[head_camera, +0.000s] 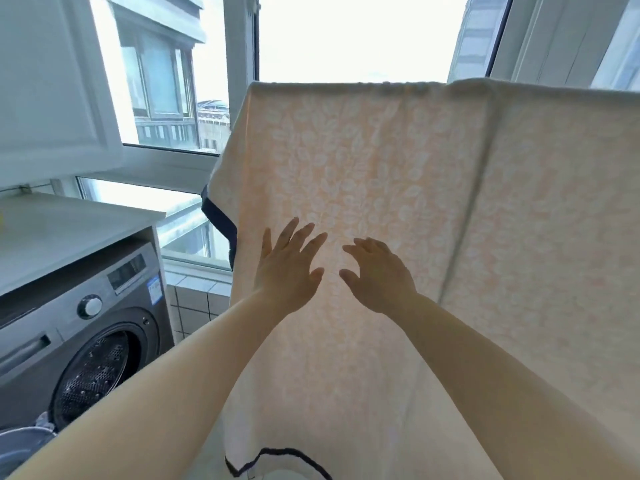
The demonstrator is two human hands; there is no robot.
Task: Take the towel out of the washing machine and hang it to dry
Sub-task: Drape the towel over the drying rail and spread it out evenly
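Observation:
A large pale peach towel (pixel 398 161) with a white leaf pattern and a dark navy border hangs spread out in front of the window, draped over a bar along its top edge. My left hand (pixel 289 268) reaches up with fingers straight and spread, against the cloth near its middle. Just to the right, my right hand (pixel 377 275) has relaxed, slightly bent fingers at the towel's surface. Neither hand grips the fabric. The grey front-loading washing machine (pixel 83 327) stands at lower left with its door open and its drum showing.
A white countertop (pixel 69 226) covers the machine. An open white window sash (pixel 52 81) juts in at upper left. Tall windows and white frames (pixel 239 64) stand behind the towel. A tiled ledge (pixel 197 299) runs below the window beside the machine.

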